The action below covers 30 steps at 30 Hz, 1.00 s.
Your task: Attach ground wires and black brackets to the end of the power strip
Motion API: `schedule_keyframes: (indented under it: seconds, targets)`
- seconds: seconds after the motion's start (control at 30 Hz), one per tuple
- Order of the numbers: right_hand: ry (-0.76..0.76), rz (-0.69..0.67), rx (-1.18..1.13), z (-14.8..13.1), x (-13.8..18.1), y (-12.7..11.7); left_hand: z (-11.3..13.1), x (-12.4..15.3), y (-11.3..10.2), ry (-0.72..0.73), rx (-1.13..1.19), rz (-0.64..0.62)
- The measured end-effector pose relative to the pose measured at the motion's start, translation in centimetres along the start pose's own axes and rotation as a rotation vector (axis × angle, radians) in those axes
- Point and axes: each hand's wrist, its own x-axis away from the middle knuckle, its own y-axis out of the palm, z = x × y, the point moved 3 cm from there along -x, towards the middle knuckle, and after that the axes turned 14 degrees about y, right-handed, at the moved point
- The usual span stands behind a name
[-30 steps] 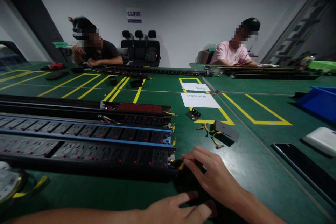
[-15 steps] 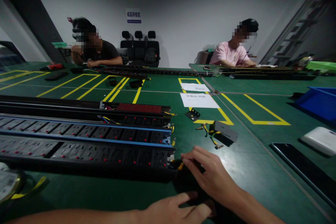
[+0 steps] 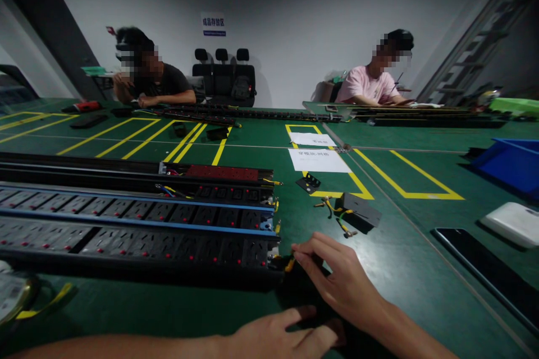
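Note:
Coming in from the lower right, my right hand (image 3: 341,275) has thumb and fingertips pinched on the end of a short yellow wire (image 3: 289,265). That wire comes out of the end of the nearest black power strip (image 3: 168,249), which has a row of sockets with small red parts. Below it my left hand (image 3: 282,334) stretches its fingers to the right, spread apart, low over the table. Dark shadow lies around its fingertips, so what is beneath them is hidden. Behind the nearest strip lie a blue-edged socket strip (image 3: 147,210) and a strip with a dark red insert (image 3: 223,173).
A black box with yellow-green wires (image 3: 360,213) and a black bracket (image 3: 309,182) lie beyond my hands. To the right are a phone (image 3: 480,269), a white case (image 3: 514,224) and a blue bin (image 3: 511,165). Two people sit across the green table (image 3: 400,263).
My hands keep nearly the same place, the right one still pinching at the wire end. The forearm of the person at the right has shifted slightly.

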Motion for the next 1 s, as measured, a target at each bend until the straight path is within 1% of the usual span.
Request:
schedule_keyframes:
  seconds: [0.17,0.4,0.5,0.57,0.6,0.73,0.83,0.93,1.0]
  targets:
    - [0.027,0.001,0.001,0.1,0.0,0.1,0.0,0.1,0.0,0.022,0.031,-0.031]
    - [0.025,0.042,-0.021,0.0,-0.1,-0.1,0.1,0.1,0.1,0.013,0.005,-0.030]
    - [0.021,0.117,0.002,0.2,-0.3,-0.7,0.1,0.1,0.0,0.020,-0.031,-0.023]
    - [0.051,0.180,0.031,0.9,-0.5,-1.2,0.0,0.1,-0.1,0.025,-0.051,-0.022]
    - [0.076,0.191,0.057,1.4,-0.7,-1.3,0.1,0.1,-0.2,0.031,-0.054,-0.022]
    - [0.145,0.133,0.254,3.5,-1.0,-1.2,0.1,0.2,-0.5,0.047,-0.058,-0.028]
    - [0.141,0.088,0.367,4.1,-1.1,-1.0,0.1,0.2,-0.4,0.045,-0.062,-0.024]
    - [0.075,0.081,0.293,3.1,-1.0,-1.2,0.1,0.2,-0.2,0.059,-0.068,-0.016]
    - [0.019,0.024,0.195,2.1,-0.8,-1.2,0.2,0.1,-0.1,0.046,-0.075,-0.009]
